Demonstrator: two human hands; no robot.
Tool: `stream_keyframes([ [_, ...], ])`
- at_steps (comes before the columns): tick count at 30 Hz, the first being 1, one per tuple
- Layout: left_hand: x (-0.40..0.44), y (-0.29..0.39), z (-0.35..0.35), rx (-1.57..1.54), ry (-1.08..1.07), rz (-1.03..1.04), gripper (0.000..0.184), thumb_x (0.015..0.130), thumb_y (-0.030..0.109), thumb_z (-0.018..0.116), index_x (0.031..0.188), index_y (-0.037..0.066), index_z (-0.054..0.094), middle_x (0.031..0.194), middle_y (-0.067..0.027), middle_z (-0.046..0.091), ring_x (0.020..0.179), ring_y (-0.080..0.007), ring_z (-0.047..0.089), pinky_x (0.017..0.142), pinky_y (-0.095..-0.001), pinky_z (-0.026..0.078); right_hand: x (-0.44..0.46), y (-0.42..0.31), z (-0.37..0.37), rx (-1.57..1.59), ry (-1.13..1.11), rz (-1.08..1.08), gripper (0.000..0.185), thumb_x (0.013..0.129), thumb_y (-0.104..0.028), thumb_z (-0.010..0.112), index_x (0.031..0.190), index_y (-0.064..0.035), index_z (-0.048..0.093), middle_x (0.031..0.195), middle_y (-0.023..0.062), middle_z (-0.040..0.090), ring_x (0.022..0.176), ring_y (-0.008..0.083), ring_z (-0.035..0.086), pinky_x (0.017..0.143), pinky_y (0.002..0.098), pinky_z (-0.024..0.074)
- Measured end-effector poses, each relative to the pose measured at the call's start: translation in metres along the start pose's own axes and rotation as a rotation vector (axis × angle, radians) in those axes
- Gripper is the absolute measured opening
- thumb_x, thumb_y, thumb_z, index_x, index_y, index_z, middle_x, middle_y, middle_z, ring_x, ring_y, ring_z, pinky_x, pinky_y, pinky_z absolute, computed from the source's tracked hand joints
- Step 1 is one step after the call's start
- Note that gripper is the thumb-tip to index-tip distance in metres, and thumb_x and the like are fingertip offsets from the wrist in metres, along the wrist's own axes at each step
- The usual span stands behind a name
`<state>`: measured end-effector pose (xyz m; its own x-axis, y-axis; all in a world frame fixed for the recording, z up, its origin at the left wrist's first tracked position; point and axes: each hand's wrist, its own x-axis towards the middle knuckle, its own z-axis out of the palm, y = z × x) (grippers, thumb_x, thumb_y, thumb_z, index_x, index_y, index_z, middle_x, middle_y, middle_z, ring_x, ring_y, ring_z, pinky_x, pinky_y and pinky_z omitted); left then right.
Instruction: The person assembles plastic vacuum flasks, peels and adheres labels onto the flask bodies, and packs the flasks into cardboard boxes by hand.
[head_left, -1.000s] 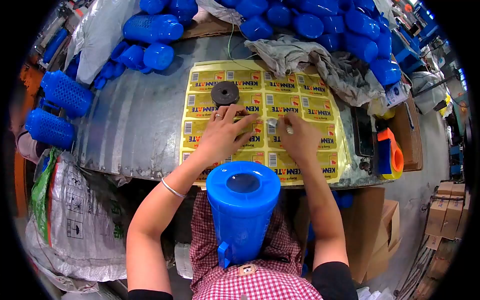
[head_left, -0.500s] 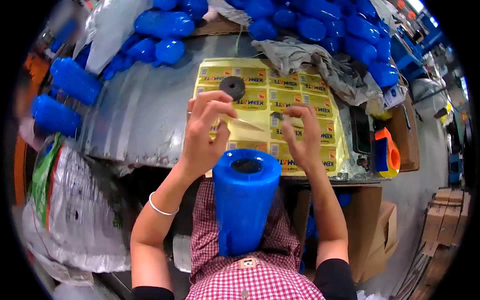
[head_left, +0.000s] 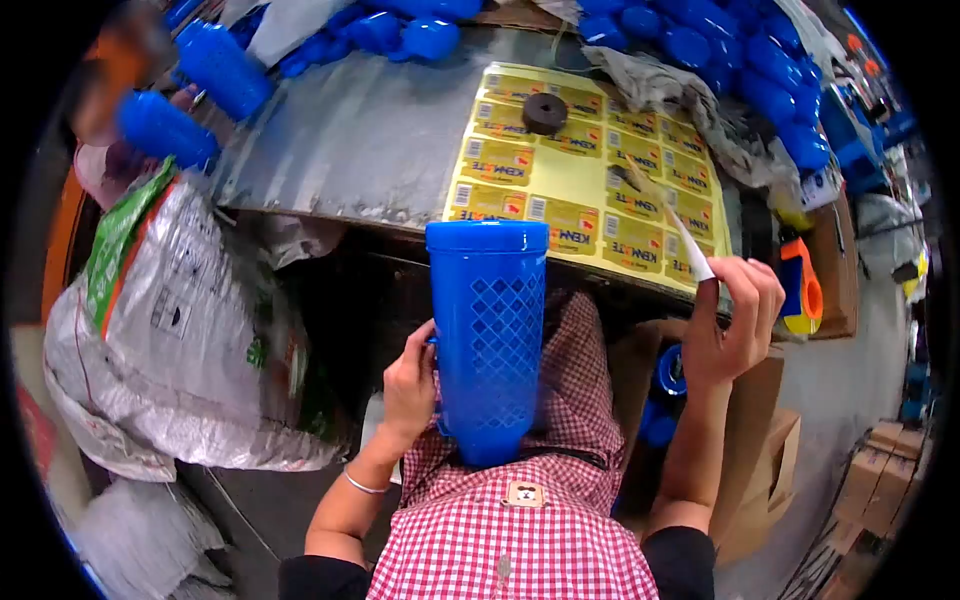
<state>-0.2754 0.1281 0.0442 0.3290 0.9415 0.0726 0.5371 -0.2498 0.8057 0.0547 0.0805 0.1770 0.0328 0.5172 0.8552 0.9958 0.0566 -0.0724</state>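
A blue plastic jug [head_left: 490, 330] with a diamond pattern rests on my lap, its wide rim toward the table. My left hand [head_left: 410, 385] is closed around the handle at its left side. Off to the right, my right hand [head_left: 735, 310] pinches a peeled sticker label [head_left: 691, 248] by its end, white back showing. Behind the jug lies a sheet of yellow labels [head_left: 570, 190], with bare patches where labels are gone. On that sheet are a dark round ring [head_left: 545, 113] and a small dark piece [head_left: 625, 177].
Blue jugs are heaped at the back right [head_left: 740, 80] and stand at the left [head_left: 165, 130]. An orange tape dispenser [head_left: 808, 285] sits at the table's right edge. White woven sacks [head_left: 200, 320] fill the left side; cardboard boxes [head_left: 770, 480] stand below right. A person is partly visible at far left.
My left hand has left the label sheet and taken the jug's handle; the jug has tipped, showing its side. My right hand has moved right and nearer with a label. The view has shifted.
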Motion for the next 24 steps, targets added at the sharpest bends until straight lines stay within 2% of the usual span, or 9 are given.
stream_keyframes([
  [3, -0.003, -0.016, -0.010, -0.033, -0.064, -0.022, 0.034, 0.100, -0.001, 0.054, 0.134, 0.007, 0.056, 0.097, -0.0229, 0.071, 0.080, -0.0383, 0.072, 0.070, -0.0412, 0.058, -0.019, -0.016, 0.006, 0.058, -0.052, 0.052, 0.019, 0.085, 0.000, 0.076, 0.100, -0.0046, 0.065, 0.095, 0.0072, 0.067, 0.085, 0.0223, 0.064, 0.088, 0.0395, 0.0506],
  [4, -0.003, -0.019, -0.009, -0.074, -0.055, 0.023, 0.037, 0.096, -0.003, 0.056, 0.132, 0.005, 0.056, 0.109, -0.0237, 0.068, 0.093, -0.0387, 0.070, 0.080, -0.0411, 0.057, -0.031, -0.026, 0.009, 0.377, -0.115, 0.428, 0.017, 0.087, 0.000, 0.075, 0.100, -0.0034, 0.065, 0.097, 0.0056, 0.068, 0.087, 0.0175, 0.063, 0.087, 0.0355, 0.0505],
  [5, 0.000, -0.019, -0.010, -0.074, -0.042, 0.017, 0.037, 0.096, -0.003, 0.056, 0.132, 0.005, 0.056, 0.109, -0.0237, 0.068, 0.093, -0.0387, 0.070, 0.080, -0.0411, 0.057, -0.039, -0.035, 0.012, 0.687, -0.179, 0.803, 0.015, 0.090, -0.001, 0.074, 0.101, -0.0021, 0.064, 0.099, 0.0039, 0.068, 0.089, 0.0127, 0.062, 0.087, 0.0315, 0.0504],
  [7, 0.009, -0.007, -0.016, 0.002, 0.121, 0.189, 0.040, 0.090, -0.004, 0.059, 0.129, 0.004, 0.058, 0.125, -0.0222, 0.062, 0.110, -0.0376, 0.064, 0.093, -0.0425, 0.053, -0.048, -0.053, 0.015, 1.090, -0.352, 0.997, 0.010, 0.093, -0.002, 0.071, 0.100, 0.0001, 0.064, 0.102, 0.0023, 0.067, 0.093, 0.0075, 0.059, 0.085, 0.0253, 0.0494],
  [8, 0.011, -0.011, -0.021, -0.030, 0.126, 0.206, 0.039, 0.085, -0.002, 0.061, 0.124, 0.003, 0.060, 0.133, -0.0186, 0.058, 0.120, -0.0364, 0.058, 0.100, -0.0441, 0.048, -0.053, -0.064, 0.017, 1.145, -0.433, 1.041, 0.009, 0.093, -0.002, 0.071, 0.099, 0.0003, 0.065, 0.101, 0.0027, 0.067, 0.093, 0.0080, 0.060, 0.084, 0.0254, 0.0497],
  [11, 0.026, 0.027, -0.042, -0.184, 0.093, 0.216, 0.016, 0.086, 0.003, 0.060, 0.101, 0.002, 0.066, 0.121, -0.0164, 0.059, 0.110, -0.0313, 0.058, 0.097, -0.0404, 0.048, -0.068, -0.090, 0.031, 1.307, -0.590, 1.122, 0.010, 0.093, -0.004, 0.073, 0.098, 0.0007, 0.066, 0.098, 0.0028, 0.068, 0.091, 0.0087, 0.061, 0.084, 0.0251, 0.0500],
  [12, 0.033, 0.041, -0.047, -0.258, 0.060, 0.223, 0.007, 0.085, 0.005, 0.066, 0.091, 0.002, 0.066, 0.116, -0.0153, 0.057, 0.107, -0.0287, 0.057, 0.093, -0.0385, 0.048, -0.069, -0.096, 0.038, 1.275, -0.571, 1.069, 0.012, 0.093, -0.007, 0.074, 0.098, 0.0008, 0.066, 0.094, 0.0015, 0.068, 0.088, 0.0080, 0.061, 0.081, 0.0240, 0.0500],
  [16, 0.042, 0.053, -0.042, -0.209, 0.007, 0.142, 0.019, 0.080, 0.010, 0.081, 0.084, 0.001, 0.064, 0.111, -0.0133, 0.055, 0.101, -0.0252, 0.057, 0.085, -0.0356, 0.049, -0.069, -0.102, 0.053, 1.246, -0.583, 1.143, 0.013, 0.095, -0.011, 0.073, 0.096, 0.0007, 0.066, 0.088, 0.0004, 0.067, 0.081, 0.0063, 0.060, 0.075, 0.0219, 0.0492],
  [24, 0.045, 0.050, -0.042, -0.180, -0.003, 0.132, 0.019, 0.081, 0.010, 0.080, 0.083, 0.001, 0.064, 0.110, -0.0130, 0.054, 0.098, -0.0240, 0.057, 0.084, -0.0345, 0.048, -0.069, -0.099, 0.058, 1.228, -0.596, 1.161, 0.013, 0.094, -0.011, 0.074, 0.095, 0.0005, 0.067, 0.087, 0.0013, 0.067, 0.080, 0.0065, 0.060, 0.074, 0.0224, 0.0492],
])
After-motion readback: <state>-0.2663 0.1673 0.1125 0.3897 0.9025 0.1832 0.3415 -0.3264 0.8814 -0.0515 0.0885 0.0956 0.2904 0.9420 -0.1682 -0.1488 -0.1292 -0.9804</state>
